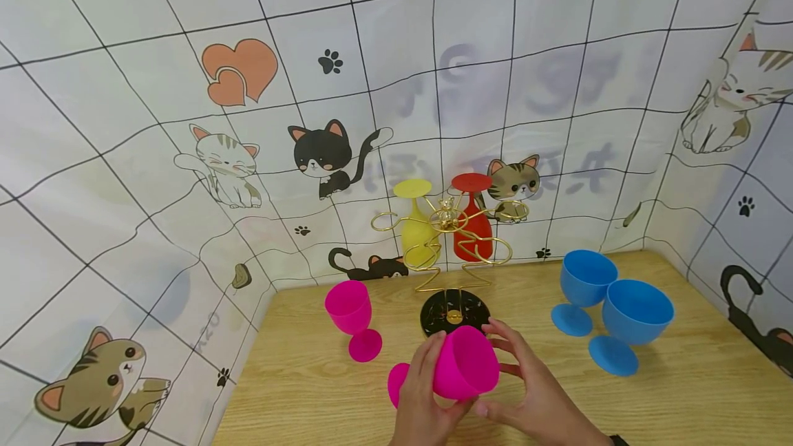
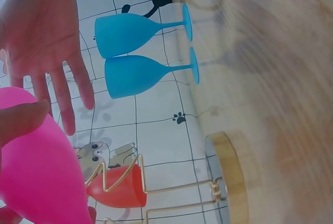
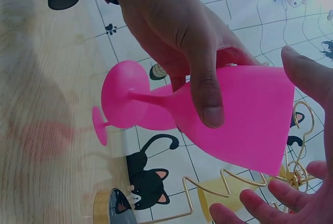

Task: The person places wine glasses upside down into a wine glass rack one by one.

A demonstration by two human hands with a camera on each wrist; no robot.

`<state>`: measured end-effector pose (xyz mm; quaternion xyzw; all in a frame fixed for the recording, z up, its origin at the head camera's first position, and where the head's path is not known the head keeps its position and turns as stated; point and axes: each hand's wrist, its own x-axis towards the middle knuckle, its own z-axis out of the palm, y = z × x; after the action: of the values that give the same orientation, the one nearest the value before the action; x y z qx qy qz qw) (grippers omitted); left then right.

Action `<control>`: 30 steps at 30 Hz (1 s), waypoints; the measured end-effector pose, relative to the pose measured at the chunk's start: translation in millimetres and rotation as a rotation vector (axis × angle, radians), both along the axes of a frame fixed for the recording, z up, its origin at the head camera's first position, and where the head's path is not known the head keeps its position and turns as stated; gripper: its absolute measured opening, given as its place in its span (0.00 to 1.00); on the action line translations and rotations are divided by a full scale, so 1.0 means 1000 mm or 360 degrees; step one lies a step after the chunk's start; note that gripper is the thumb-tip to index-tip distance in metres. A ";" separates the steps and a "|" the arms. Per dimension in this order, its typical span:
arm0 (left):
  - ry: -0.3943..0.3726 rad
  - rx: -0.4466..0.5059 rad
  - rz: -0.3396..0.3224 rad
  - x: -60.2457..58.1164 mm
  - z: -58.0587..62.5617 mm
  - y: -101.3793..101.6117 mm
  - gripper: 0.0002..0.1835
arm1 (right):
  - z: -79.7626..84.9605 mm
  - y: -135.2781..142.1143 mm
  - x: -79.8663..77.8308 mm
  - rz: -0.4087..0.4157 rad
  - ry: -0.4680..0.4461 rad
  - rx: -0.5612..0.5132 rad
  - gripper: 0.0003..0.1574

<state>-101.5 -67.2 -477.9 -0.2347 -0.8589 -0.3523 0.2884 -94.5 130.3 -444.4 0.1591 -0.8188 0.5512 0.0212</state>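
Left hand (image 1: 424,391) gripping the held goblet (image 1: 467,363); right hand (image 1: 535,391) wide beside it.
From the left I log white wall sheeting (image 1: 142,95), printed with grid lines and cats, which continues around the back and right. On the wood-grain table (image 1: 297,398) a second pink goblet (image 1: 349,308) stands upright. The held goblet, also pink, is tilted and raised off the surface, before a gold rack (image 1: 447,215) where yellow (image 1: 420,236) and red goblets (image 1: 472,236) hang inverted. Whether the right hand touches it, I cannot tell. Furthest right, two blue goblets (image 1: 637,314) stand close together.
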 end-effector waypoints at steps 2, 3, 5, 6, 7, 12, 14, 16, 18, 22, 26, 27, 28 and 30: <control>0.0038 -0.0031 0.0018 -0.001 0.001 -0.001 0.56 | -0.001 0.001 0.000 0.0004 -0.0011 -0.0012 0.59; 0.0038 -0.0047 0.0019 -0.001 0.002 -0.002 0.56 | -0.001 0.001 0.000 0.0006 -0.0013 -0.0014 0.59; 0.0036 -0.0079 0.0014 -0.001 0.003 -0.003 0.55 | -0.001 0.001 0.000 0.0011 -0.0016 -0.0022 0.59; 0.0032 -0.0095 0.0016 0.000 0.004 -0.003 0.55 | -0.001 0.001 0.000 0.0011 -0.0024 -0.0024 0.59; 0.0028 -0.0110 0.0014 0.000 0.005 -0.003 0.54 | -0.001 0.001 0.000 0.0012 -0.0036 -0.0028 0.59; 0.0045 -0.0173 0.0013 0.002 0.010 -0.004 0.54 | 0.002 0.002 0.000 0.0009 -0.0056 -0.0017 0.59; 0.0074 -0.0178 0.0018 0.002 0.011 -0.004 0.55 | 0.002 0.003 0.001 0.0009 -0.0020 0.0004 0.59; 0.0134 -0.0179 0.0034 0.001 0.013 -0.004 0.56 | 0.003 0.004 0.001 0.0015 0.0036 0.0029 0.60; 0.0221 -0.0179 0.0038 0.000 0.013 -0.005 0.56 | 0.003 0.005 0.000 0.0025 0.0086 0.0046 0.60; 0.0355 -0.0232 0.0031 -0.002 0.013 -0.006 0.55 | 0.003 0.006 0.000 0.0055 0.0099 0.0043 0.59; 0.0369 -0.0332 0.0050 -0.001 0.012 -0.006 0.55 | 0.002 0.006 -0.001 0.0077 0.0066 0.0036 0.57; 0.0362 -0.0356 0.0060 -0.001 0.012 -0.006 0.55 | 0.001 0.006 -0.001 0.0078 0.0057 0.0036 0.57; 0.0373 -0.0372 0.0062 -0.001 0.011 -0.006 0.55 | 0.001 0.006 -0.001 0.0079 0.0053 0.0034 0.57; 0.0352 -0.0422 0.0088 0.000 0.011 -0.006 0.55 | 0.000 0.006 -0.001 0.0081 0.0036 0.0024 0.56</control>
<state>-101.2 -73.2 -466.7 -0.2843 -0.8670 -0.1997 0.3573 -95.6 136.0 -444.5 0.1862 -0.8183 0.5436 0.0153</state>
